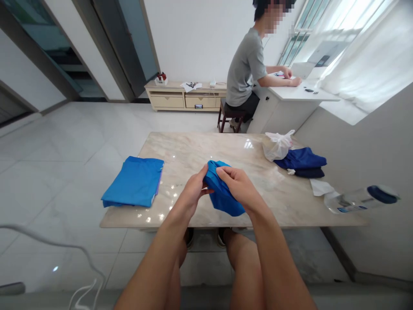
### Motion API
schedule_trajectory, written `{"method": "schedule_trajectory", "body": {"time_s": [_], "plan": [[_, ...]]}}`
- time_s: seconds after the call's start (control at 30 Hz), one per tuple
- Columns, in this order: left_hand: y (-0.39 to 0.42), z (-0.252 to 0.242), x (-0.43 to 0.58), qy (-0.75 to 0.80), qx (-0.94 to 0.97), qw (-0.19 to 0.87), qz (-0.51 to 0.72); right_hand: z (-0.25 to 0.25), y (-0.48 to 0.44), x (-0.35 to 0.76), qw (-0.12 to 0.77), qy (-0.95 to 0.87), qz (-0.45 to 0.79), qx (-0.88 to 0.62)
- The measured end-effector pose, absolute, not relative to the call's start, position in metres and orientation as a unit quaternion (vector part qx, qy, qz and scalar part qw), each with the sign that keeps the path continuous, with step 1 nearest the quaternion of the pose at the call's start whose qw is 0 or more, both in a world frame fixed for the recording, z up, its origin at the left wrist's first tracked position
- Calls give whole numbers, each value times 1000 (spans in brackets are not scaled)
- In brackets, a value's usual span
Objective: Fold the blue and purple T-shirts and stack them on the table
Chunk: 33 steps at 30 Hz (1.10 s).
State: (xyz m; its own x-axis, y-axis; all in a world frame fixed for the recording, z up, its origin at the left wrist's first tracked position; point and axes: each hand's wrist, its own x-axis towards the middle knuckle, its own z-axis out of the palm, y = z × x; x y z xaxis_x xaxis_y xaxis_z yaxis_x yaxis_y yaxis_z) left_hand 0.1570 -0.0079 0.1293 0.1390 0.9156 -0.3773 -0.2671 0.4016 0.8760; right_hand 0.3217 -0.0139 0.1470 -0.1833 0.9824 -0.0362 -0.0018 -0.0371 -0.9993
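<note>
A bunched blue cloth (226,199) is held up over the middle of the marble table by both hands. My left hand (197,184) grips its upper left edge, thumb on top and fingers partly beneath. On the other side, my right hand (237,183) pinches the upper part of the cloth between thumb and fingers. A folded blue cloth (134,181) lies flat at the table's left end, with a purple and white edge showing on its right side.
The marble table (180,148) bears a white plastic bag (278,146), dark blue fabric (301,159), white paper (321,187) and a clear bottle (358,200) at right. Beyond it, a person (247,69) sits on a stool at a white desk (300,92).
</note>
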Motion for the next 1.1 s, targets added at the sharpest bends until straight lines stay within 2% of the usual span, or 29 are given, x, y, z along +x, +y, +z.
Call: {"method": "schedule_trajectory", "body": {"time_s": [0.1,0.17,0.27,0.37,0.53,0.63,0.8,1.0,1.1], "plan": [[-8,126,166,482,396,644,442,137,-14,330,427,-496,551,-517],[-11,126,177,506,465,573,446,126,-13,338,406,-470,536,-572],[-18,128,198,561,564,420,436,115,-6,346,373,-477,431,-670],[-22,132,215,567,616,345,424,117,5,343,399,-495,314,-705],[-25,130,216,520,643,355,436,132,7,321,518,-486,262,-653],[-30,128,206,504,646,381,428,135,-3,309,550,-470,255,-641],[-27,128,179,577,585,413,393,137,-17,292,545,-483,245,-641],[-4,114,158,577,478,464,473,141,-24,277,503,-548,279,-608],[2,108,158,558,467,474,496,139,-19,278,512,-536,310,-595]]}}
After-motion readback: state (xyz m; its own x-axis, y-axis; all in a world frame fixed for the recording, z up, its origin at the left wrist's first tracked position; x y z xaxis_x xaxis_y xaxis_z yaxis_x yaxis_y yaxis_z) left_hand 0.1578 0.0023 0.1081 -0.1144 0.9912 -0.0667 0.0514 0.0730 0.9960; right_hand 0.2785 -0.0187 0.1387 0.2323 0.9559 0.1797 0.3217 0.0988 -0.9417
